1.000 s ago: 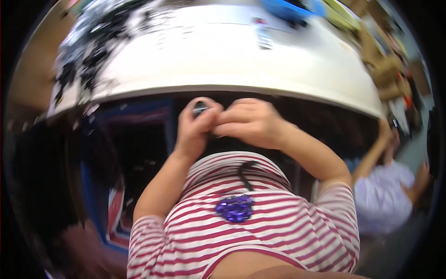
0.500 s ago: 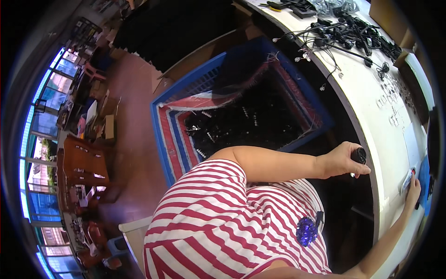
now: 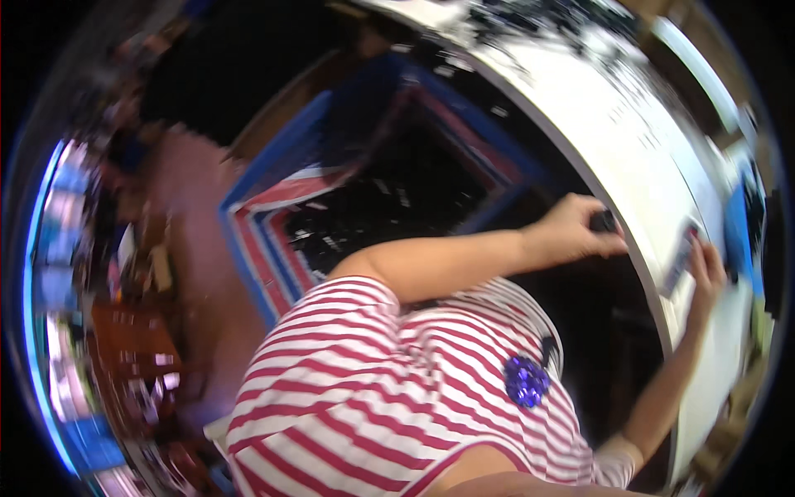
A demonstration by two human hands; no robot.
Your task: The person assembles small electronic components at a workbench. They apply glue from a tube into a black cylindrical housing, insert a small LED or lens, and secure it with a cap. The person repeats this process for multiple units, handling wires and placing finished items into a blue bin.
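left hand (image 3: 568,229) grips a black part (image 3: 603,221) beside the table (image 3: 592,108), right hand (image 3: 707,269) a blurred slim item (image 3: 680,262); a slack hold could drop either.

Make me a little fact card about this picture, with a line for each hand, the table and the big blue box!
Left hand: the left hand holds a small black part near the table edge
Right hand: the right hand is over the table, fingers at a small flat item; too blurry to tell whether gripped
Table: white table, a dark jumble at its far end
Box: blue crate, striped lining, dark pieces inside
Shirt: red-and-white striped shirt, shiny purple ornament
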